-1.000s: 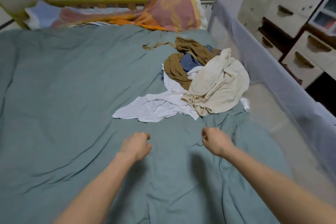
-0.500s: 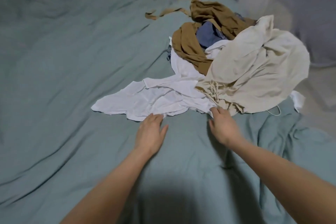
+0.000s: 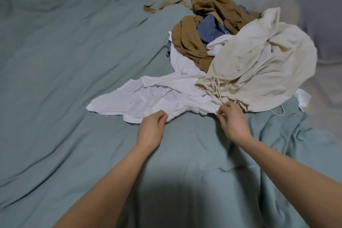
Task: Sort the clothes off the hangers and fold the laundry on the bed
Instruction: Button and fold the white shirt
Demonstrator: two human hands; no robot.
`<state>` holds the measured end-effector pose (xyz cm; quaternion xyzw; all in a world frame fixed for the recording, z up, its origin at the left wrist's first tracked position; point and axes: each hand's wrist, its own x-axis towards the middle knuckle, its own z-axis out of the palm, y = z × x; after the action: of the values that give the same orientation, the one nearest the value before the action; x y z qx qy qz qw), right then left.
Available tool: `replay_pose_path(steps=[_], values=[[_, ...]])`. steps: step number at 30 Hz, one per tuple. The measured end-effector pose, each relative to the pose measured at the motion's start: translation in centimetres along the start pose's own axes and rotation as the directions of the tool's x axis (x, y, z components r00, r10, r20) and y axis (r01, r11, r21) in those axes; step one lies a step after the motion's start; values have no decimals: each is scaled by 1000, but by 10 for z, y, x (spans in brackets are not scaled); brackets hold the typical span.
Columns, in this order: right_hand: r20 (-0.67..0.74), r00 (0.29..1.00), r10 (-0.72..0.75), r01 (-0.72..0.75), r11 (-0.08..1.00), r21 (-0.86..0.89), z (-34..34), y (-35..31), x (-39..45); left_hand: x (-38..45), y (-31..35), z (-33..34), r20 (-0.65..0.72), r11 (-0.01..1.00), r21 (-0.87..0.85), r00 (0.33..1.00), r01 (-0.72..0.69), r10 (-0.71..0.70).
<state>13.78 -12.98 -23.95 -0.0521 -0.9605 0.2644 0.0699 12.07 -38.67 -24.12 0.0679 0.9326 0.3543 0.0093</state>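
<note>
Head view, looking down the person's arms: both hands have hold of the near edge of a white shirt (image 3: 157, 96) that lies crumpled on the bed (image 3: 64, 52). The left hand (image 3: 150, 131) has its fingers (image 3: 162, 116) curled round a bunch of the hem, pinching it. The right hand (image 3: 232, 122) pinches the same edge further to the right, thumb and forefinger closed on the cloth.

The shirt stretches away from the hands, up and to the right, its far part tucked beneath a pile of other clothes: a cream garment with drawstrings (image 3: 259, 72) lies over its right side, touching the right hand's knuckles, and a brown garment (image 3: 192, 46) and something blue (image 3: 211, 29) sit behind. The shirt's free end spreads out to the left, just beyond the left hand.

So the pull, I'd judge, must come toward the person and a little leftward, away from the pile, to slide the shirt out from under the cream piece. The right hand is nearer the trapped part and will likely feel the drag first; the drawstrings could catch and come along.
</note>
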Motion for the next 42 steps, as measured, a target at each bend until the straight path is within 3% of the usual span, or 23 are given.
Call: replay_pose_path(steps=[3,6,11,16,23,26,30,33,36,38,40,42], values=[[-71,997,-12,25,982,188,-37,-18,-18,-44,21,-22,6,996,-77,999,-35,35],[-71,997,-18,37,961,274,-77,-41,-38,-79,40,-47,21,988,-150,1000,21,-18],[-13,998,68,-58,925,376,-140,-78,-73,-109,96,-112,-108,967,-246,989,74,-103],[25,1000,10,-18,938,347,-229,-118,-102,-138,155,-199,-147,986,-141,987,-83,62],[-141,990,-3,53,936,348,-326,-201,-125,-155,246,-306,-356,949,-175,915,-263,188],[-214,975,-60,130,935,331,-358,-242,-141,-169,257,-358,-444,927,-158,863,-341,242],[-192,963,-188,243,914,326,-386,-308,-178,-201,258,-424,-499,878,-106,789,-467,359],[-188,952,-243,301,858,415,-402,-372,-213,-220,244,-476,-551,885,-119,772,-449,317],[-141,949,-281,311,770,558,-409,-436,-247,-246,215,-516,-419,921,-162,870,-354,261],[-46,949,-313,269,720,640,-406,-470,-268,-279,205,-521,-147,895,-264,932,-360,332],[53,935,-351,226,704,673,-397,-493,-285,-310,203,-512,92,883,-305,912,-357,401],[121,923,-364,196,717,669,-385,-504,-296,-332,203,-496,201,878,-359,893,-316,403]])
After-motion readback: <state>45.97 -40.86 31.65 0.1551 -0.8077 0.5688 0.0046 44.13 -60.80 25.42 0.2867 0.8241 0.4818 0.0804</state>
